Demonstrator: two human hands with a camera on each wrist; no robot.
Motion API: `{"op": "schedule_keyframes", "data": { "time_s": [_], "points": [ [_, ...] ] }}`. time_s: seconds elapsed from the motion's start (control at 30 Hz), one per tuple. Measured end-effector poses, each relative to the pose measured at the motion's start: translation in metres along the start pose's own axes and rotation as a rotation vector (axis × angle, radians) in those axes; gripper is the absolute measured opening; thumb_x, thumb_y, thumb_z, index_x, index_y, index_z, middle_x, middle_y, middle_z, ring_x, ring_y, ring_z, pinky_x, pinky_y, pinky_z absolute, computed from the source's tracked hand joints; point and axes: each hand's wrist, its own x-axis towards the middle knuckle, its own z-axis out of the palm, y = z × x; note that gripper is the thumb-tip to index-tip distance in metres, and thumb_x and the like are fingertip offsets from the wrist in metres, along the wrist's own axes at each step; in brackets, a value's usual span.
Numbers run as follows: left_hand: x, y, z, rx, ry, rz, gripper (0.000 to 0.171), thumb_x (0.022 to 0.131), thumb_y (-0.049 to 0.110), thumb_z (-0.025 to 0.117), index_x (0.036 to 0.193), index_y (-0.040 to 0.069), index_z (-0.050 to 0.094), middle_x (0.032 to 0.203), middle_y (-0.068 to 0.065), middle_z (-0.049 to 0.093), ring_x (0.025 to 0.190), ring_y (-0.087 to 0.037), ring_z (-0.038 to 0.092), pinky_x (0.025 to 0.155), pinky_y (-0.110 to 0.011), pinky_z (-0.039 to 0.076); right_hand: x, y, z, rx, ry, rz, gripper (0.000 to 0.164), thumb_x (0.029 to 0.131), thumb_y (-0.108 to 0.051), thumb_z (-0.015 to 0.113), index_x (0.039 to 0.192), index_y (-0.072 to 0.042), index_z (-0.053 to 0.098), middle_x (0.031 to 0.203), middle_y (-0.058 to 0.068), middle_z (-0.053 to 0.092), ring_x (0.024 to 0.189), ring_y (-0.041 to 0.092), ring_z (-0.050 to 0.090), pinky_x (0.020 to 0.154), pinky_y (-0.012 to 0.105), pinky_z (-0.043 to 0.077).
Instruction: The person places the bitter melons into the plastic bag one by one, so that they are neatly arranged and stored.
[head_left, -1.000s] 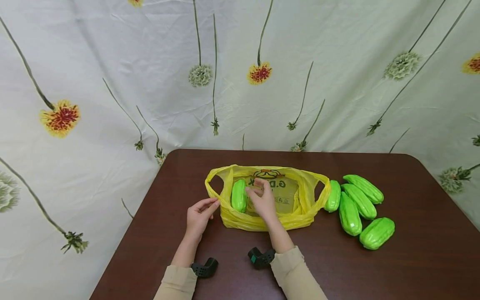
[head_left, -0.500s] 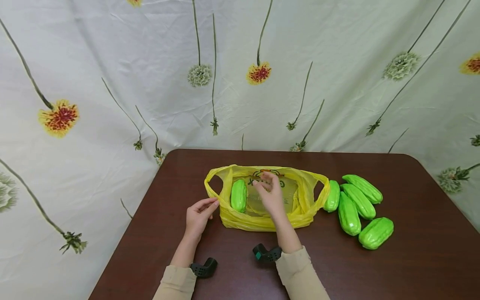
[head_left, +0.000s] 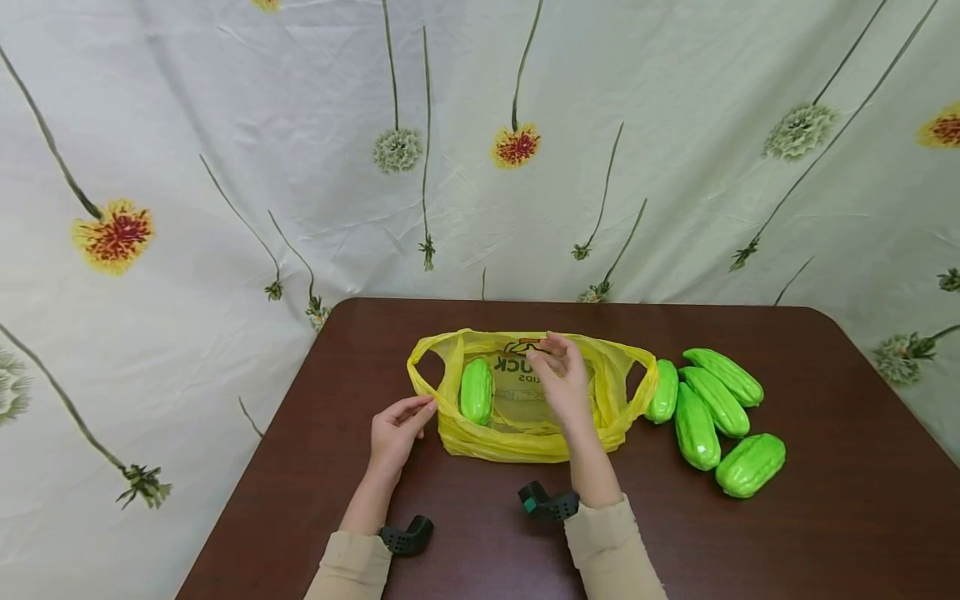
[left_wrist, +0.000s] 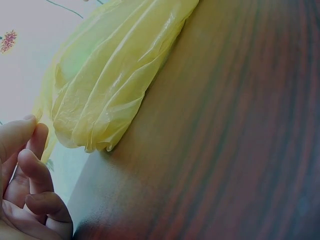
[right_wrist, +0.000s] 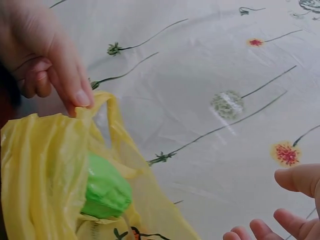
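A yellow plastic carrier bag (head_left: 495, 444) stands with its mouth spread wide on the table. Inside it, at the left end, lies one glossy green ridged gourd (head_left: 476, 392), partly visible in the right wrist view as well (right_wrist: 106, 189). My left hand (head_left: 396, 433) pinches the bag's left rim between thumb and forefinger; the other fingers curl loosely in the left wrist view. Over the bag's right half hovers my right hand (head_left: 564, 379), holding nothing, its fingers apart from the thumb. In the right wrist view, the right-hand fingers (right_wrist: 300, 180) show at the lower right.
Several more green gourds (head_left: 697, 427) lie in a cluster right of the bag, one of them close against its right handle. The dark brown table (head_left: 847, 500) has rounded far corners. Behind it hangs a white cloth (head_left: 465, 208) printed with flowers.
My right hand has moved right, away from the gourd in the bag, toward the bag's right half. My left hand keeps its pinch on the rim.
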Motion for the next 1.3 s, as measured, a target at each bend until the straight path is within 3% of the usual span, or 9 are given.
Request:
{"op": "schedule_keyframes", "data": {
  "time_s": [0.27,0.5,0.67,0.83,1.3],
  "points": [
    [0.001,0.000,0.000,0.007,-0.005,0.003,0.022,0.084,0.005,0.070,0.102,-0.008,0.069,0.080,-0.001,0.068,0.053,-0.014,0.048,0.054,-0.026,0.043,-0.002,-0.014,-0.017,0.034,0.017,-0.002,0.049,0.094,-0.015,0.058,0.137,-0.002,0.038,0.132,0.018,0.043,0.120,0.029,0.044,0.097,0.046,0.038],
    [0.002,0.000,-0.001,-0.002,-0.003,0.008,0.021,0.084,0.004,0.069,0.102,-0.008,0.068,0.082,-0.003,0.068,0.053,-0.012,0.048,0.054,-0.027,0.044,-0.003,-0.026,-0.034,0.038,0.081,0.001,0.045,0.094,-0.015,0.058,0.135,-0.007,0.040,0.131,0.012,0.046,0.118,0.024,0.046,0.096,0.041,0.040],
    [0.002,0.000,-0.001,-0.005,-0.002,0.004,0.022,0.084,0.004,0.069,0.102,-0.009,0.068,0.082,-0.002,0.068,0.053,-0.012,0.048,0.053,-0.026,0.043,-0.005,-0.032,-0.046,0.074,0.118,-0.018,0.044,0.096,-0.010,0.054,0.136,-0.004,0.038,0.131,0.016,0.045,0.115,0.021,0.048,0.095,0.040,0.041],
    [0.002,-0.001,-0.001,-0.009,0.001,-0.001,0.022,0.084,0.004,0.069,0.102,-0.008,0.068,0.081,0.001,0.068,0.053,-0.012,0.047,0.053,-0.026,0.043,-0.007,-0.037,-0.056,0.049,0.175,-0.024,0.044,0.096,-0.011,0.054,0.136,-0.004,0.039,0.131,0.015,0.046,0.111,0.018,0.049,0.092,0.032,0.043],
    [0.001,-0.002,0.000,-0.006,-0.006,0.001,0.026,0.083,0.008,0.071,0.103,-0.008,0.068,0.081,-0.001,0.068,0.053,-0.013,0.047,0.053,-0.026,0.043,-0.013,-0.039,-0.091,0.057,0.361,-0.033,0.044,0.093,-0.019,0.060,0.132,-0.008,0.043,0.121,0.006,0.049,0.108,0.014,0.050,0.087,0.024,0.044]
  ]
}}
